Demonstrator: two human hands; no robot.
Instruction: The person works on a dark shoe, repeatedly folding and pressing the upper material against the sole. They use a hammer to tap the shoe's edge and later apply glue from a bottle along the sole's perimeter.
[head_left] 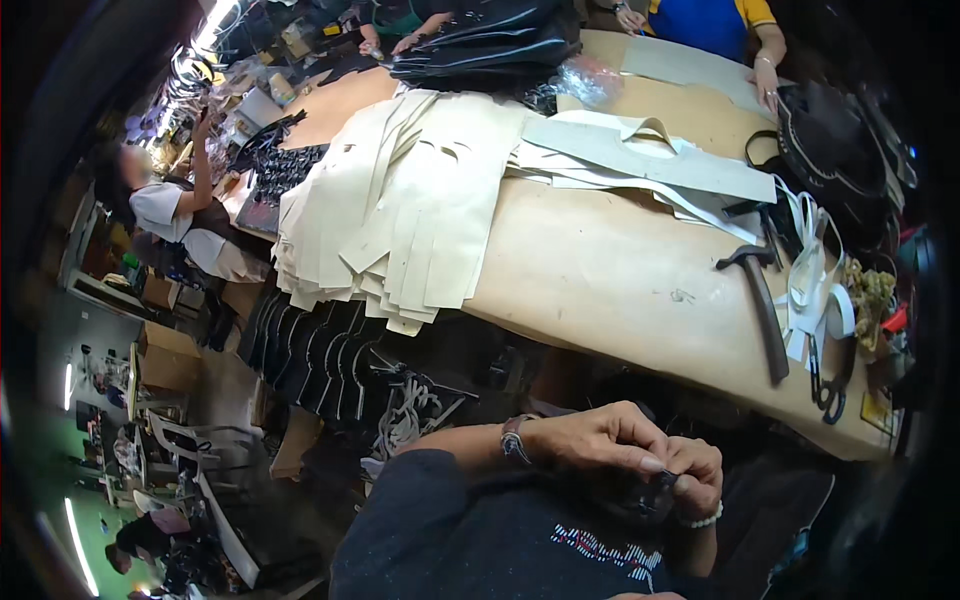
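Low in the view, in front of my dark shirt, my left hand (610, 438) and my right hand (695, 475) meet. Thumbs and fingertips of both are pinched together on a small dark piece (655, 492). Its kind is too dim to make out against the shirt. A brown wristband (515, 440) circles my left wrist, and a pale bead bracelet (703, 520) my right. Both hands are just off the near edge of the table (600, 260), not touching it.
Overlapping cream sheets (420, 210) cover the table's left part. A hammer (762, 310), scissors (825, 385) and white strips (803, 250) lie at the right. Black pieces (485, 45) are piled at the far side. Other people work around the table; black panels (310, 350) hang below its left edge.
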